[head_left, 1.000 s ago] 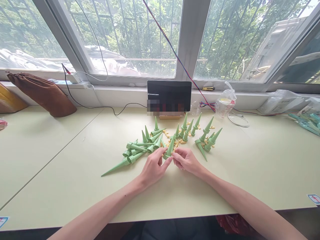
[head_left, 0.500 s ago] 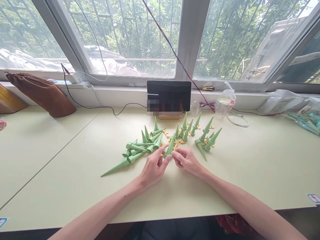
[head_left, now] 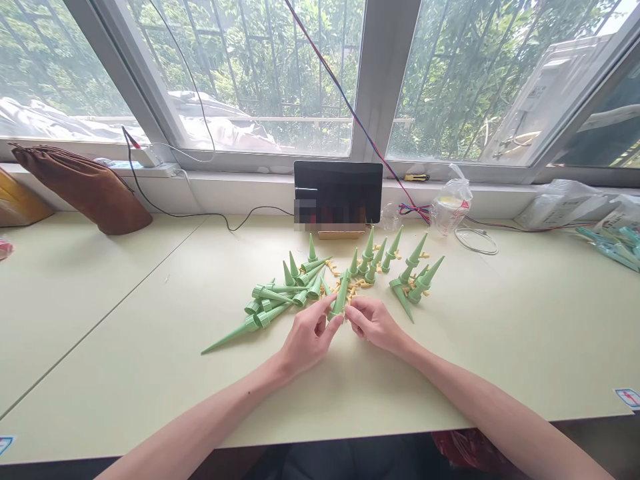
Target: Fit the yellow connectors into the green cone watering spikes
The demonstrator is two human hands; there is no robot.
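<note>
My left hand (head_left: 311, 332) grips a green watering spike (head_left: 341, 293) near its wide collar, thumb and forefinger on either side. The spike leans upright, its point away from me. My right hand (head_left: 371, 319) is pinched at the right of that collar; a small yellow valve (head_left: 349, 301) shows at its fingertips, mostly hidden. Just behind the hands lie loose yellow valves (head_left: 361, 284). To the left is a heap of green spikes (head_left: 280, 293), many on their sides. Several spikes fitted with yellow valves (head_left: 416, 252) stand on their collars at the right.
A dark tablet (head_left: 338, 190) on a small brown stand is at the back. Left of it are a brown drawstring bag (head_left: 85, 190) and a black cable (head_left: 200, 215). A bagged cup (head_left: 451, 205), a coiled white cable (head_left: 476, 240) and plastic packets (head_left: 560, 203) lie right.
The held spike has tilted slightly, its tip leaning a little further away from me. Both hands stay in almost the same place.
</note>
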